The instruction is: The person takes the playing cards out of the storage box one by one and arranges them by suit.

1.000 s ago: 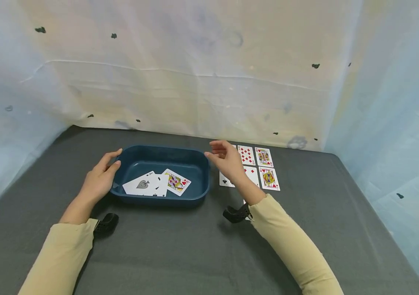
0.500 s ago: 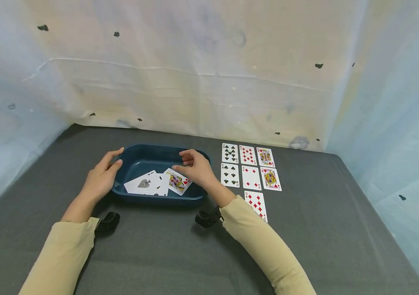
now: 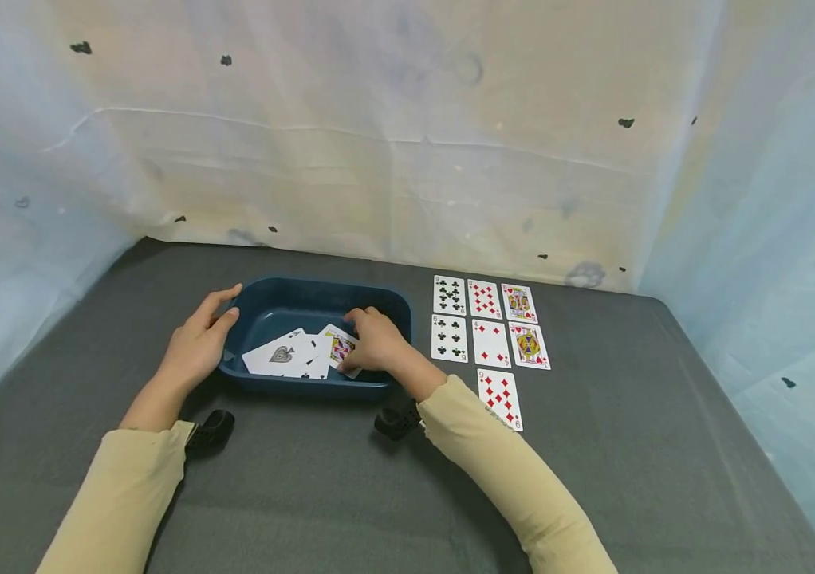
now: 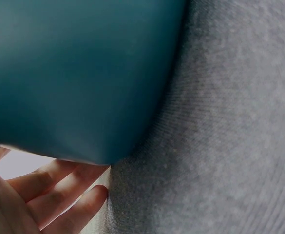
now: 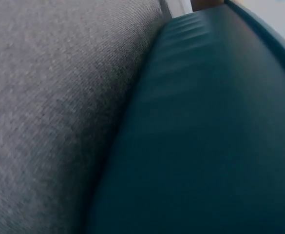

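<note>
In the head view my left hand (image 3: 195, 343) holds the left end of a dark blue tub (image 3: 274, 386), thumb at the rim. In the left wrist view its fingers (image 4: 59, 200) lie against the outer end wall. My right hand (image 3: 379, 343) reaches into the right half of the tub. Its thumb and fingers stand apart over a queen of hearts (image 3: 340, 348), thumb near the card's lower edge, and partly cover it. Beside the queen lie an ace of spades (image 3: 280, 353) and an overlapping club card (image 3: 317, 356). The right wrist view shows only the tub's outside wall (image 5: 205, 126) and grey cloth.
Right of the tub, face-up cards lie in rows on the grey cloth (image 3: 594, 430), among them a six of clubs (image 3: 449, 339), a four of diamonds (image 3: 490, 344) and a nine of diamonds (image 3: 499, 397). A pale curtain (image 3: 379, 183) borders the table's back and sides.
My right hand has moved left from above the card rows, over the tub's right rim and down onto the queen, its thumb and fingers spreading wider. The left hand stays at the tub.
</note>
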A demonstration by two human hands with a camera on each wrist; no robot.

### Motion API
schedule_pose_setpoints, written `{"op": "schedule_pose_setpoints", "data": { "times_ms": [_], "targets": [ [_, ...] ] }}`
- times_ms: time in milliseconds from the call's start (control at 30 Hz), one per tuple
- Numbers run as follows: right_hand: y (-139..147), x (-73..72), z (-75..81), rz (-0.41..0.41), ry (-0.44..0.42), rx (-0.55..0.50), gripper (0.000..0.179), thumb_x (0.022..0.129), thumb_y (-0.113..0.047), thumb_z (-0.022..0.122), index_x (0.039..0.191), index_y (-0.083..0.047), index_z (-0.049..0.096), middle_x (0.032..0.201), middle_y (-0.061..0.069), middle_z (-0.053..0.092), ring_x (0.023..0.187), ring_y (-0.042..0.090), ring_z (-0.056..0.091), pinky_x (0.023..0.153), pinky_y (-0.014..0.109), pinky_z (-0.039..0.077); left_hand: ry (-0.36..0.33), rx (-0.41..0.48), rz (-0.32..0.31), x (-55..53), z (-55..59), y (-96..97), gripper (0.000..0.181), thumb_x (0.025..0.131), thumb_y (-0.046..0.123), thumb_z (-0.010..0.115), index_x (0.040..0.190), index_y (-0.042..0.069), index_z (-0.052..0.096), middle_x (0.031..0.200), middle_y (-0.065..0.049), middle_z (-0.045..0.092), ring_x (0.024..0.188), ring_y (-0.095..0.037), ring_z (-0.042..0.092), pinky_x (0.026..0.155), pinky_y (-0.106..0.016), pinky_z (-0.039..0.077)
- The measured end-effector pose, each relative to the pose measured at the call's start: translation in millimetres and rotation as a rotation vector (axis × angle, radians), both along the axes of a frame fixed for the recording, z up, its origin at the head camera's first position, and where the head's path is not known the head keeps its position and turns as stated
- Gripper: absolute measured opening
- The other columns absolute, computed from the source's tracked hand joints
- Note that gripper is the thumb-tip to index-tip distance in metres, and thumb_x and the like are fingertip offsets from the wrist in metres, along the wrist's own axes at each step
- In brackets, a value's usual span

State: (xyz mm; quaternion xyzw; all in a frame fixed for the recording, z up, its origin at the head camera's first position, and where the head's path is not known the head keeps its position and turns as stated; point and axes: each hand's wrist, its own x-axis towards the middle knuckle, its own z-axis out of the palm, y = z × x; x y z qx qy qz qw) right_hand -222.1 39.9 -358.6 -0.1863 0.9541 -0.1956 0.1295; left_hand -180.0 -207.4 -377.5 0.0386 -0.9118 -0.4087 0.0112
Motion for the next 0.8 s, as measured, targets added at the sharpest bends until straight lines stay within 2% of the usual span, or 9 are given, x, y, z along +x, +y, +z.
{"op": "schedule_pose_setpoints", "data": {
  "times_ms": [133,200,367,433,500,600,700,800],
  "targets": [
    [0.0,1.9,1.1,-0.003,0.006,0.034,0.073,0.073,-0.027,0.085,0.134,-0.008,0.052,0.114,0.01,0.058,0.098,0.02,0.054,0.087,0.032,0.045,-0.006,0.001,0.001,-0.6,-0.5,1.1,0.054,0.105,0.041,0.023,0.155,0.021,0.017,0.151,-0.028,0.029,0.131,-0.052,0.035,0.098,-0.069,0.03],
    [0.1,2.8,1.6,-0.031,-0.022,0.037,0.069,0.074,-0.027,0.084,0.132,-0.008,0.053,0.11,0.01,0.06,0.092,0.019,0.053,0.083,0.031,0.045,-0.003,0.001,0.001,-0.5,-0.7,1.4,0.054,0.105,0.041,0.023,0.155,0.021,0.018,0.151,-0.028,0.029,0.131,-0.052,0.035,0.097,-0.069,0.031],
    [-1.2,3.5,1.0,-0.101,-0.047,0.079,0.059,0.075,-0.029,0.083,0.125,-0.011,0.057,0.113,0.01,0.057,0.099,0.023,0.049,0.088,0.039,0.044,0.007,0.001,-0.009,0.0,-0.5,1.0,0.054,0.105,0.041,0.023,0.155,0.021,0.018,0.15,-0.029,0.03,0.13,-0.052,0.036,0.097,-0.069,0.031],
    [-1.5,3.4,0.8,-0.1,-0.026,0.111,0.058,0.074,-0.031,0.083,0.123,-0.012,0.059,0.118,0.01,0.052,0.103,0.024,0.045,0.091,0.04,0.042,0.006,0.0,-0.011,0.2,-0.3,0.9,0.054,0.105,0.041,0.023,0.155,0.021,0.018,0.15,-0.029,0.03,0.13,-0.052,0.036,0.097,-0.069,0.031],
    [-1.3,3.5,1.2,-0.098,-0.025,0.109,0.057,0.074,-0.03,0.084,0.121,-0.011,0.058,0.118,0.011,0.048,0.101,0.025,0.043,0.089,0.038,0.042,0.005,-0.001,-0.01,0.2,-0.2,1.0,0.054,0.105,0.041,0.023,0.155,0.021,0.017,0.15,-0.029,0.03,0.13,-0.053,0.036,0.097,-0.069,0.031],
    [-1.4,3.7,1.8,-0.101,-0.039,0.086,0.063,0.074,-0.027,0.083,0.126,-0.01,0.052,0.121,0.013,0.045,0.1,0.025,0.045,0.086,0.034,0.043,-0.004,-0.001,-0.004,-0.1,0.0,1.2,0.054,0.105,0.041,0.022,0.155,0.021,0.017,0.151,-0.029,0.028,0.13,-0.053,0.035,0.097,-0.069,0.031],
    [-1.9,3.8,1.8,-0.128,-0.066,0.046,0.073,0.074,-0.023,0.083,0.134,-0.009,0.046,0.125,0.015,0.044,0.1,0.026,0.049,0.085,0.034,0.045,-0.009,-0.002,-0.001,-0.2,-0.3,1.1,0.054,0.105,0.042,0.022,0.155,0.021,0.016,0.152,-0.028,0.026,0.131,-0.053,0.034,0.097,-0.07,0.03],
    [-2.8,3.9,1.4,-0.139,-0.07,0.049,0.077,0.074,-0.023,0.084,0.138,-0.008,0.044,0.127,0.017,0.047,0.102,0.026,0.052,0.088,0.035,0.046,-0.012,-0.002,0.0,0.1,-0.6,0.4,0.055,0.105,0.042,0.022,0.155,0.021,0.016,0.153,-0.028,0.024,0.131,-0.054,0.033,0.098,-0.07,0.029]
  ]
}}
